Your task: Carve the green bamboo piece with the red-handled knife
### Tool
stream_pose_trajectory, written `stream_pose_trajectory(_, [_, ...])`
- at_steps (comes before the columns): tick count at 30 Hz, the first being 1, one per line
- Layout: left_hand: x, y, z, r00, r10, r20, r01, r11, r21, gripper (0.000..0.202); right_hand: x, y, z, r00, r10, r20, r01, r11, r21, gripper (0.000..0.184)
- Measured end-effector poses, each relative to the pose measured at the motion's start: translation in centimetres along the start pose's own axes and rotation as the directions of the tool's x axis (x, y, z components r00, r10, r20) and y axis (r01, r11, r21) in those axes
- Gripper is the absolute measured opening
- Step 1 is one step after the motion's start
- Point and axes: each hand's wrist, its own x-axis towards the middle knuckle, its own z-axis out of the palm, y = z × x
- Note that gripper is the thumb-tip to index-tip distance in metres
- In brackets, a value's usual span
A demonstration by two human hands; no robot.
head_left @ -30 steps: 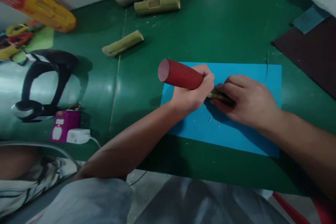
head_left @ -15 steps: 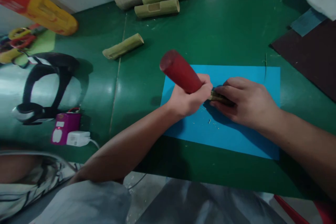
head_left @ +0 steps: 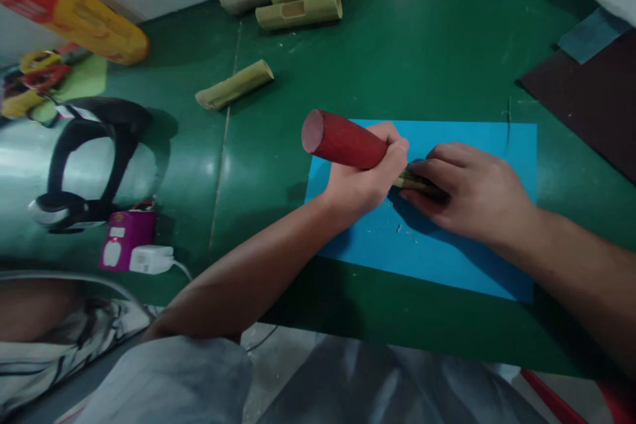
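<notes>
My left hand (head_left: pixel 365 175) is wrapped round a thick red handle (head_left: pixel 348 139), whose blunt end points up and left; the tool's working end is hidden behind my fingers. Close beside it, my right hand (head_left: pixel 472 189) grips a small piece of bamboo (head_left: pixel 412 181) from above, with most of the piece covered by my fingers. Both hands are over a blue sheet (head_left: pixel 447 271) on the green table. Small pale shavings (head_left: pixel 399 228) lie on the sheet below the bamboo.
Several cut bamboo tubes (head_left: pixel 298 11) lie at the back, and one bamboo tube (head_left: pixel 236 85) lies left of centre. A black strap-like headset (head_left: pixel 59 159), a purple box (head_left: pixel 126 238) with a white plug and scissors (head_left: pixel 47 76) are at left. A dark sheet (head_left: pixel 591 99) lies at right.
The red handle has tilted lower, so its round end now faces me more. My right hand still grips the bamboo. The whole view has shifted slightly.
</notes>
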Motion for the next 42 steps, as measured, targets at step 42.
stream_pose_trajectory(42, [0.4, 0.8, -0.4, 0.996, -0.082, 0.038, 0.081, 0.996, 0.025, 0.03, 0.3, 0.0, -0.3, 0.997, 0.056, 0.045, -0.058, 0.996, 0.061, 0.03])
